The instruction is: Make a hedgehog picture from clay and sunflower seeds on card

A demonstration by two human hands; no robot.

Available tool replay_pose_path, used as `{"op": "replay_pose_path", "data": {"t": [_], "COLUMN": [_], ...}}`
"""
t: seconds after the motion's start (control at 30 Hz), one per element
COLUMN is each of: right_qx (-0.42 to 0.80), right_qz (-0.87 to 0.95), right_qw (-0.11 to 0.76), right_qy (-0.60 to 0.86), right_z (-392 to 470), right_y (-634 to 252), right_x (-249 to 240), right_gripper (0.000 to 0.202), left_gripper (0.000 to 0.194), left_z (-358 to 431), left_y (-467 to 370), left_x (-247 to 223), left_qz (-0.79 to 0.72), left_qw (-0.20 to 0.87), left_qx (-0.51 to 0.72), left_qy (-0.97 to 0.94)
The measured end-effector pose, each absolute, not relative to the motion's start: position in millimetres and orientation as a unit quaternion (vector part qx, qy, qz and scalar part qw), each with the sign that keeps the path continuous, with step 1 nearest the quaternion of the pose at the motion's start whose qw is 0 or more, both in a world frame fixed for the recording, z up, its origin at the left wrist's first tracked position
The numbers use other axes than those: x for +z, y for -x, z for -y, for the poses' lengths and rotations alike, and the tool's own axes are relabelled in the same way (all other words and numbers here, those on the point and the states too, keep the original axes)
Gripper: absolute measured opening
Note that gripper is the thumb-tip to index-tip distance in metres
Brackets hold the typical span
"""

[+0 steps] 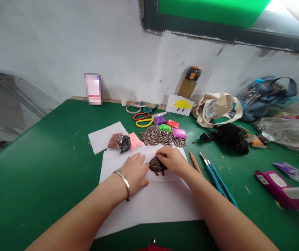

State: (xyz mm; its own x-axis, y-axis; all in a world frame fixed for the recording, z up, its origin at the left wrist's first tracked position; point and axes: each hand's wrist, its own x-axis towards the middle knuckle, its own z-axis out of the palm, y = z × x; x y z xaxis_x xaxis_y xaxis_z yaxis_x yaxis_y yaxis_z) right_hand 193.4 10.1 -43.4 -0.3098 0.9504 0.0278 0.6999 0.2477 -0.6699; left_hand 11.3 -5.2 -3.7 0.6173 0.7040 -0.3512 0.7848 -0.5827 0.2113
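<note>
On white paper (128,209) lies a small hedgehog figure (156,164), its dark body covered with striped sunflower seeds and two brown legs below. My left hand (135,173), with a silver bangle at the wrist, rests on the paper with fingers spread, fingertips beside the figure's left end. My right hand (172,161) is over the figure's right side, thumb and forefinger pinched together at its top edge; whatever is between them is hidden. Just beyond the paper is a pile of sunflower seeds (154,136). Packets of brown, black and pink clay (124,143) lie at the paper's back left.
Purple, red, green and pink clay packs (180,133) lie by the seeds, near scissors (145,122). A hedgehog card (180,105) leans before a bottle (188,83). Right of the paper lie an orange crayon-like stick (195,163), a utility knife (218,179) and a magenta glue-gun-like device (278,188).
</note>
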Motion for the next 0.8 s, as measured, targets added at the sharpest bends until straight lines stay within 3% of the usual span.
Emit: {"op": "replay_pose_path", "data": {"t": [0.2, 0.8], "right_qx": [0.243, 0.278], "right_qz": [0.778, 0.747], "right_qw": [0.208, 0.221], "right_qy": [0.541, 0.562], "right_z": [-11.5, -9.1], "right_y": [-194.2, -197.6], "right_x": [-45.7, -43.7], "right_gripper": [0.023, 0.023], "left_gripper": [0.030, 0.030], "left_z": [5.5, 5.7], "left_y": [-11.4, -12.3], "left_x": [-2.8, -2.1], "left_qz": [-0.424, -0.422], "left_qw": [0.172, 0.170], "left_qx": [-0.119, -0.124], "left_qy": [-0.881, -0.882]}}
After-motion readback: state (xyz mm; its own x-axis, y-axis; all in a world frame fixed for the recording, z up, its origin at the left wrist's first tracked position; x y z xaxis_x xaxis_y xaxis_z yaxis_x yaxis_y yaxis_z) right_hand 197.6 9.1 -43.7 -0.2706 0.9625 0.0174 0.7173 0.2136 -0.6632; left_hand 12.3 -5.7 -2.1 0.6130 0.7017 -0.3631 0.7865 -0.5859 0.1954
